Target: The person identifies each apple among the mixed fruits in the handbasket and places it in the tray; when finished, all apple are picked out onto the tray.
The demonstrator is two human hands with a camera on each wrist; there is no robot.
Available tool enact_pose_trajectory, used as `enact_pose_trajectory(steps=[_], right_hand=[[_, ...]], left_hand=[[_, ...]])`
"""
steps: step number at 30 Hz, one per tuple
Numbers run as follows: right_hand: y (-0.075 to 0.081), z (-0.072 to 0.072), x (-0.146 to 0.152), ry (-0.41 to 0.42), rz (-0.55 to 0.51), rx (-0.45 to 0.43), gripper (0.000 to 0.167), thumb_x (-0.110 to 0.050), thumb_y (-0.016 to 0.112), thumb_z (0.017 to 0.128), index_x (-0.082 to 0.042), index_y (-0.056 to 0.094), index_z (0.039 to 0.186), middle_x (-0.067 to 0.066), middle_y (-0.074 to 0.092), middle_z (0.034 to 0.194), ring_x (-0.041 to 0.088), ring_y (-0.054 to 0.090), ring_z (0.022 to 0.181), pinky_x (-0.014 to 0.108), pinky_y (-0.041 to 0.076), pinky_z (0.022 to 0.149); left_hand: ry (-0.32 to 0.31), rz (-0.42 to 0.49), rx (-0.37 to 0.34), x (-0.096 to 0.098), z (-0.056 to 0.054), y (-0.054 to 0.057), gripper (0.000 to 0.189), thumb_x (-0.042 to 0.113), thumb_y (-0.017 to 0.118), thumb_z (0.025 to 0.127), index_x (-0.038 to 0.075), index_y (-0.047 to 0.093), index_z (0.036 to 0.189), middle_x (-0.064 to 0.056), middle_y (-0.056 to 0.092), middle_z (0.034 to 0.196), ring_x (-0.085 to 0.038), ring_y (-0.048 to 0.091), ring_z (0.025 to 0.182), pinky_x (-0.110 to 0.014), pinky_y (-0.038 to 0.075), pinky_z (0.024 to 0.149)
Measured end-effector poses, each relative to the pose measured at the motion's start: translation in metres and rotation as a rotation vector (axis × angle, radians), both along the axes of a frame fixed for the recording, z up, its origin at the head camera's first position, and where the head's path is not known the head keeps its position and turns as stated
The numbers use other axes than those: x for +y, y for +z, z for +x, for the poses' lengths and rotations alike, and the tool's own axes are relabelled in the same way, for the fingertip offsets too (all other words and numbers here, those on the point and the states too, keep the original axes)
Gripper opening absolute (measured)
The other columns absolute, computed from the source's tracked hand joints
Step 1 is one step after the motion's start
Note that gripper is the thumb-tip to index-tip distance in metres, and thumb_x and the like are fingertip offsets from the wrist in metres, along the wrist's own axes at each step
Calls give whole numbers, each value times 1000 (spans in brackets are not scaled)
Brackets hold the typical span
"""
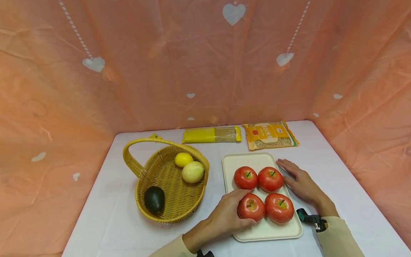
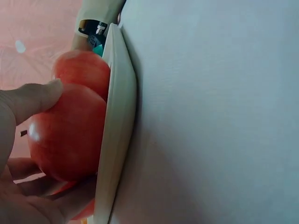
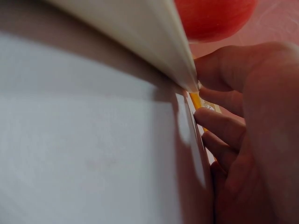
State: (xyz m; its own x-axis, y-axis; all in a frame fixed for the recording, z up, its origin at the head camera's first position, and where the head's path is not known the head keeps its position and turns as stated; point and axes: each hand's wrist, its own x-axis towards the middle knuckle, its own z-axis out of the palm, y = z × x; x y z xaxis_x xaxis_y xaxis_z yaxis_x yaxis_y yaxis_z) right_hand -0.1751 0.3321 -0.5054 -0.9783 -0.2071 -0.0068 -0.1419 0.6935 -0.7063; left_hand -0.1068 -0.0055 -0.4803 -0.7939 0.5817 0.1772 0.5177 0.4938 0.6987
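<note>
Several red apples sit in two rows on a cream rectangular tray (image 1: 253,233). My left hand (image 1: 226,213) curls round the front-left apple (image 1: 251,207), thumb on its near side and fingers on the far side. In the left wrist view, that apple (image 2: 70,135) sits within the fingers, low over the tray. My right hand (image 1: 303,184) lies along the tray's right edge beside the back-right apple (image 1: 270,179), its fingers extended. The right wrist view shows its thumb at the tray rim (image 3: 189,70) and the other fingers loosely bent.
Left of the tray stands a wicker basket (image 1: 174,194) with a tall handle, holding an avocado (image 1: 154,199), a lemon (image 1: 183,159) and a pale yellow-green fruit (image 1: 193,172). Along the back edge lie a yellow packet (image 1: 199,135) and an orange bag (image 1: 269,135). Pink cloth walls surround the table.
</note>
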Motion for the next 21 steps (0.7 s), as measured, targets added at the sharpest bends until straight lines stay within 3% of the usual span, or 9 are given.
enact_pose_trajectory(steps=[8, 12, 18, 21], right_hand=[[4, -1, -3, 0, -11, -3, 60, -15, 66, 107, -9, 50, 164, 25, 38, 174, 53, 24, 164, 81, 22, 125], [3, 0, -4, -8, -12, -1, 58, -14, 66, 106, -10, 53, 162, 24, 40, 173, 53, 26, 163, 80, 25, 124], [14, 3, 1, -8, 35, 20, 52, -17, 65, 109, -9, 57, 159, 23, 49, 168, 52, 39, 157, 74, 35, 121], [30, 4, 6, 18, 87, 98, 50, -19, 67, 109, -7, 59, 157, 23, 56, 162, 53, 47, 151, 74, 40, 117]], left_hand=[[44, -97, 23, -2, 5, 6, 88, 34, 98, 83, 11, 57, 158, -8, 67, 148, -20, 66, 134, -38, 57, 110], [19, -129, 45, -14, 7, 12, 83, 36, 96, 85, 11, 59, 155, -6, 66, 151, -19, 64, 139, -39, 57, 112], [-1, 22, 103, -56, 14, 36, 51, 23, 89, 93, 10, 72, 140, -2, 76, 134, -16, 74, 118, -30, 60, 101], [35, 104, 219, -91, 15, 53, 42, 16, 87, 94, 9, 75, 133, -2, 79, 128, -17, 76, 112, -31, 62, 100]])
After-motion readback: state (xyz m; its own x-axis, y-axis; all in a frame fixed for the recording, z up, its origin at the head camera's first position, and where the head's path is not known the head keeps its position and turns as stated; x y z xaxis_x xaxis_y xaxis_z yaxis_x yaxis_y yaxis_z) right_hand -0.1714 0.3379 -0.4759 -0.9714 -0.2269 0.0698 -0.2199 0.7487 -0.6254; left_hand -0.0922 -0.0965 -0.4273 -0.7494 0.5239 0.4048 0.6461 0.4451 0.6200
